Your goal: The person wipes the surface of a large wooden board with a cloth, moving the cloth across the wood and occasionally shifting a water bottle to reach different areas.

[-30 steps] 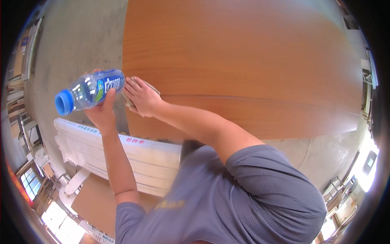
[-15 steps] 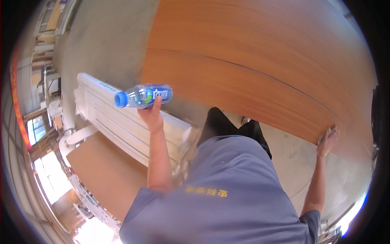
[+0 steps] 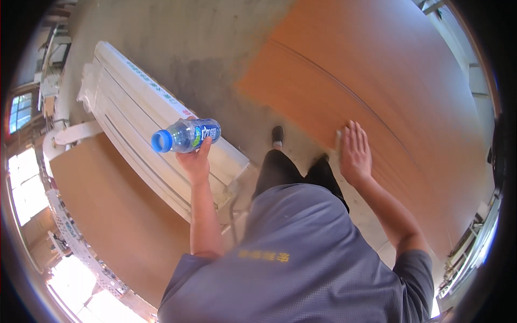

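Note:
A clear plastic bottle (image 3: 186, 135) with a blue cap and a blue label lies sideways in my left hand (image 3: 195, 161). The fingers are wrapped round it from below, with the thumb over the label. My right hand (image 3: 356, 153) lies flat on the near edge of a large reddish-brown wood-grain board (image 3: 409, 86), fingers stretched out. A small pale piece (image 3: 339, 141), perhaps a cloth, shows beside and under that hand; most of it is hidden. A dark curved line runs across the board.
Long white wrapped panels (image 3: 129, 102) lie to the left, partly below the bottle. A brown sheet (image 3: 107, 210) is at the lower left beside a white pipe-like part (image 3: 78, 132). Concrete floor (image 3: 215, 43) shows between panels and board.
My right hand has swept along the board's near edge, leftward and toward my middle. My left hand keeps the bottle. The view has turned, and one of my shoes now shows.

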Action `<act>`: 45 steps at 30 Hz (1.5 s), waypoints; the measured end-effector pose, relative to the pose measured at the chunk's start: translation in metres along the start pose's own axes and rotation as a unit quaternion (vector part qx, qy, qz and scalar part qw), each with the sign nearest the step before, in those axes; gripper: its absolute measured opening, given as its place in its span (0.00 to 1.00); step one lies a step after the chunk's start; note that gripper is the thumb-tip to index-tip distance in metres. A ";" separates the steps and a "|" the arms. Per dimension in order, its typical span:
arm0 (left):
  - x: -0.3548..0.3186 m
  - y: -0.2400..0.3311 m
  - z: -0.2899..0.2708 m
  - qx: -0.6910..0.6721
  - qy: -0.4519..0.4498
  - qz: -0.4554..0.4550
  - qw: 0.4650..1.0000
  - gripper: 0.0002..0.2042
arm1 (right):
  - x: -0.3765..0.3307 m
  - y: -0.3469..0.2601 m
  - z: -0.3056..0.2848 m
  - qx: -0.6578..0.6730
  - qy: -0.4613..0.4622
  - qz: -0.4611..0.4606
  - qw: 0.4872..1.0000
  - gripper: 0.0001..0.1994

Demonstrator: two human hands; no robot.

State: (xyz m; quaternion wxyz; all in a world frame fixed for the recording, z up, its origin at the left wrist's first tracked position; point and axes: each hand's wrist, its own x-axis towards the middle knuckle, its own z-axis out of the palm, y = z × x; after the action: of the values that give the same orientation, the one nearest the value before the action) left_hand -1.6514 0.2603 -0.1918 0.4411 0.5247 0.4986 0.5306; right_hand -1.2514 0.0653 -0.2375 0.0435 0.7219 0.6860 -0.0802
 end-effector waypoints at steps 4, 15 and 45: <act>0.005 -0.013 -0.045 0.016 0.018 -0.020 1.000 0.43 | 0.140 -0.092 -0.011 0.028 0.048 -0.113 0.992 0.33; 0.010 -0.005 -0.031 0.134 -0.134 -0.032 0.981 0.42 | 0.245 -0.207 -0.107 0.920 -0.273 0.129 0.248 0.26; -0.040 0.100 0.251 0.265 -0.393 0.193 0.859 0.31 | 0.081 0.013 -0.153 0.540 0.359 0.061 0.759 0.15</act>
State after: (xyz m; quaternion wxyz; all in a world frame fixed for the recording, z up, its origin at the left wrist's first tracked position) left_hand -1.3929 0.2255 -0.1098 0.3341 0.8722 0.2942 0.2026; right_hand -1.2262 0.1707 -0.1021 -0.5979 0.6420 0.4489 -0.1697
